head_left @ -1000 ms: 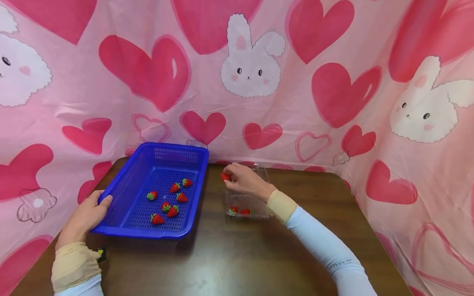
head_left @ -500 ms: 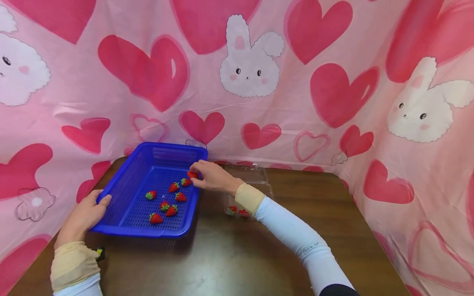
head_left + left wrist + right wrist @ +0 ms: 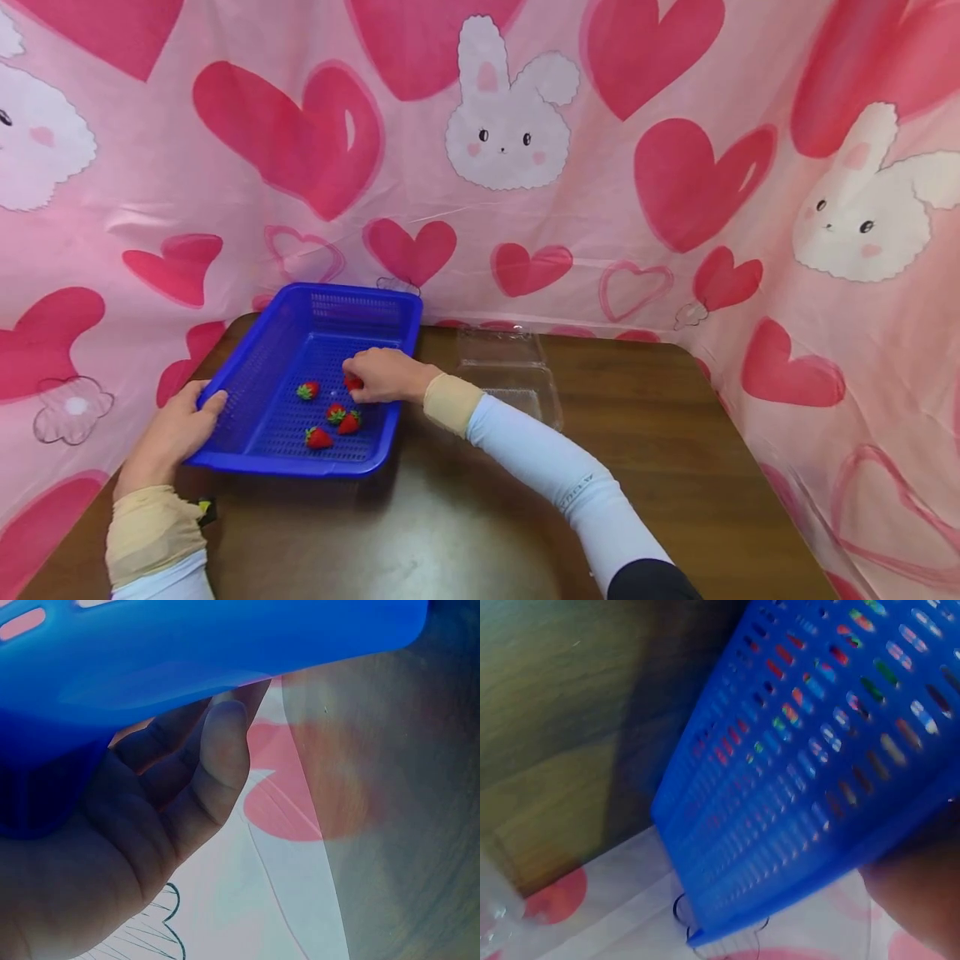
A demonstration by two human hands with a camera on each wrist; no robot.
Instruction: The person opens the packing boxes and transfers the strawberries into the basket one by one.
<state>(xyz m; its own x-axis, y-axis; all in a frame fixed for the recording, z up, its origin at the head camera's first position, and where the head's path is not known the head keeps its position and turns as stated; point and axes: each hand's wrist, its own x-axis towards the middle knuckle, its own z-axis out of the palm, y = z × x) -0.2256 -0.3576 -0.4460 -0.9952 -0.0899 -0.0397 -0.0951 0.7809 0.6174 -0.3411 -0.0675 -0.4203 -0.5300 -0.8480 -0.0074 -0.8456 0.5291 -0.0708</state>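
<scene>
The left hand (image 3: 176,429) grips the left rim of a blue plastic basket (image 3: 258,462), thumb over the edge; in the left wrist view its curled fingers (image 3: 225,742) lie beneath the basket's blue rim (image 3: 247,645). The right hand (image 3: 386,375) reaches down inside the basket from the right, curled fingers pinching a red strawberry (image 3: 352,382). Several strawberries (image 3: 318,438) with green caps lie on the basket floor near it, and some are hidden by this hand. The right wrist view looks at the slotted basket wall (image 3: 780,787), with red and green showing through.
A lidded clear plastic box (image 3: 501,348) stands open right of the basket, its near part hidden behind the right forearm. The dark wooden table (image 3: 420,533) ends at a pink heart-and-rabbit cloth (image 3: 450,200) at the back and sides.
The right hand first moved from above the clear box to the basket's right rim with a strawberry, then farther left and down into the basket. The left hand keeps its grip on the rim.
</scene>
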